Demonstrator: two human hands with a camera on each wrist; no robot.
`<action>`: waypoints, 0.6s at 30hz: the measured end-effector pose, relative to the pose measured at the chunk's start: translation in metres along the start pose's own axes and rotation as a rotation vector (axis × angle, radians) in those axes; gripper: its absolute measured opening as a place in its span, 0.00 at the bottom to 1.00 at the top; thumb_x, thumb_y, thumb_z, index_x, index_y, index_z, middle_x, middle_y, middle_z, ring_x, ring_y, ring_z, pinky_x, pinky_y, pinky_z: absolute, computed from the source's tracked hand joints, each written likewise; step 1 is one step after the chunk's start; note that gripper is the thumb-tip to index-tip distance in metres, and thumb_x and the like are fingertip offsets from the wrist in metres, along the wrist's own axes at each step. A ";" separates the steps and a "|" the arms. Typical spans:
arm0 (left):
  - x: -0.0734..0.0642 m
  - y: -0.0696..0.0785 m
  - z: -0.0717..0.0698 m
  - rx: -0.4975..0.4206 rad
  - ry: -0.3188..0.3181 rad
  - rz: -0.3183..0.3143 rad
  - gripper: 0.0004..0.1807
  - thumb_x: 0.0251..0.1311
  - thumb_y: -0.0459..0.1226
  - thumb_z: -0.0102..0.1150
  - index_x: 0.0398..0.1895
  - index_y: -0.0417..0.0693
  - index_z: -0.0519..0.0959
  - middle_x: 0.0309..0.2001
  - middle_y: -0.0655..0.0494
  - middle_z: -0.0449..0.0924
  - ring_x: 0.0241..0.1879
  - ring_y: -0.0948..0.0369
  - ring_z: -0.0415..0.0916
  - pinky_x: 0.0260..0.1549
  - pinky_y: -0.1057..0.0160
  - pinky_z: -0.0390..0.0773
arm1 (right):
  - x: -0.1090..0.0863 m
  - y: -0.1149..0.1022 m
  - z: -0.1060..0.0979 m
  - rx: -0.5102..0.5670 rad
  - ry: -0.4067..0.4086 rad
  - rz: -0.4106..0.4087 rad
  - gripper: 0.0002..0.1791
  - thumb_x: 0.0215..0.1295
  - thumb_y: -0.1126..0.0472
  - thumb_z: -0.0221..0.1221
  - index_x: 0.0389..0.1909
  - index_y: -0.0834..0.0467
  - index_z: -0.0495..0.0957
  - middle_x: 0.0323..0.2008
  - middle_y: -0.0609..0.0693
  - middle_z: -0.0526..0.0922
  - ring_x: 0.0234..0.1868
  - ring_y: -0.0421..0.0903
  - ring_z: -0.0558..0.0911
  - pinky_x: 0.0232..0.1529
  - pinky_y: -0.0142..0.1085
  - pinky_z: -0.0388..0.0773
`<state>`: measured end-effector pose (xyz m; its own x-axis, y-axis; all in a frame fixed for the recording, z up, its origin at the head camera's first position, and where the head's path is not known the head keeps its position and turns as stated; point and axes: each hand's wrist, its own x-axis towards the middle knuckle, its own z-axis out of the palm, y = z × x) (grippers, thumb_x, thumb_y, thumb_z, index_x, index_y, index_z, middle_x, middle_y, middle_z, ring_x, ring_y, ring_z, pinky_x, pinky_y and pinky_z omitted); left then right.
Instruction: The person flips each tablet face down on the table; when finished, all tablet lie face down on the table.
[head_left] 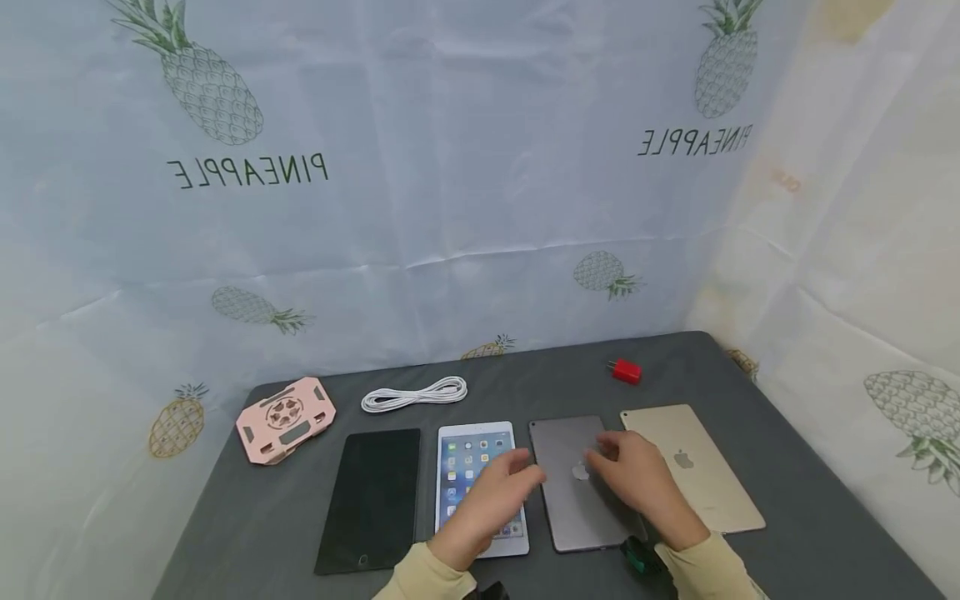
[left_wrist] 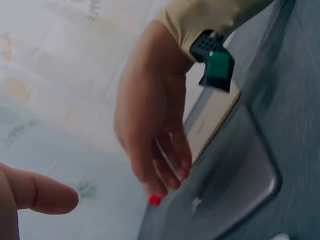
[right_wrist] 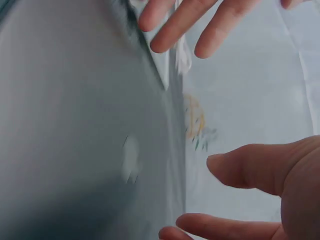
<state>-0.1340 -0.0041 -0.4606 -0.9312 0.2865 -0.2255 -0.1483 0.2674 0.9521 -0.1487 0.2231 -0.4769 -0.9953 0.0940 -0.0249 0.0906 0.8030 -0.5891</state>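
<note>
both hands hover with loosely spread fingers, left hand (head_left: 495, 492) above the white tablet (head_left: 480, 483), right hand (head_left: 637, 475) above the grey tablet (head_left: 573, 500).

We record a dark grey table (head_left: 787, 500) carrying four tablets: one black-faced (head_left: 371, 500), one white-framed with a lit screen of coloured icons (head_left: 472, 458), one space-grey back (head_left: 566, 500) bearing a pale logo, one gold back (head_left: 705, 475). We note a red charger plug (head_left: 625, 371), a white coiled cable (head_left: 414, 393) and a pink stand (head_left: 285, 417). The backdrop (head_left: 450, 167) is pale blue-white — printed with grey-green and yellow pineapples. Both sleeves are pale yellow (head_left: 420, 579).
</note>
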 end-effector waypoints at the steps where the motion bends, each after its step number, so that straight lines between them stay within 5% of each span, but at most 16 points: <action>1: -0.002 -0.001 -0.010 -0.004 0.012 0.002 0.39 0.67 0.45 0.61 0.76 0.30 0.70 0.73 0.29 0.73 0.69 0.38 0.77 0.67 0.35 0.77 | 0.000 -0.007 0.004 0.006 0.006 -0.014 0.25 0.69 0.54 0.70 0.58 0.68 0.86 0.47 0.58 0.91 0.44 0.50 0.88 0.42 0.49 0.87; 9: -0.017 -0.015 -0.084 0.057 0.199 -0.064 0.41 0.71 0.46 0.59 0.80 0.30 0.62 0.73 0.29 0.71 0.67 0.39 0.77 0.66 0.32 0.76 | 0.000 -0.067 0.038 0.045 -0.094 -0.064 0.27 0.70 0.52 0.69 0.61 0.66 0.85 0.49 0.57 0.91 0.47 0.50 0.88 0.47 0.51 0.88; 18: -0.024 -0.027 -0.102 0.017 0.212 -0.117 0.42 0.72 0.45 0.58 0.78 0.25 0.61 0.71 0.27 0.73 0.66 0.38 0.78 0.65 0.35 0.80 | -0.010 -0.107 0.058 -0.002 -0.217 -0.062 0.38 0.67 0.44 0.71 0.66 0.69 0.80 0.61 0.65 0.86 0.65 0.65 0.83 0.62 0.63 0.82</action>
<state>-0.1421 -0.1122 -0.4602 -0.9574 0.0540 -0.2837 -0.2550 0.3035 0.9181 -0.1503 0.1021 -0.4609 -0.9832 -0.0838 -0.1619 0.0291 0.8047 -0.5929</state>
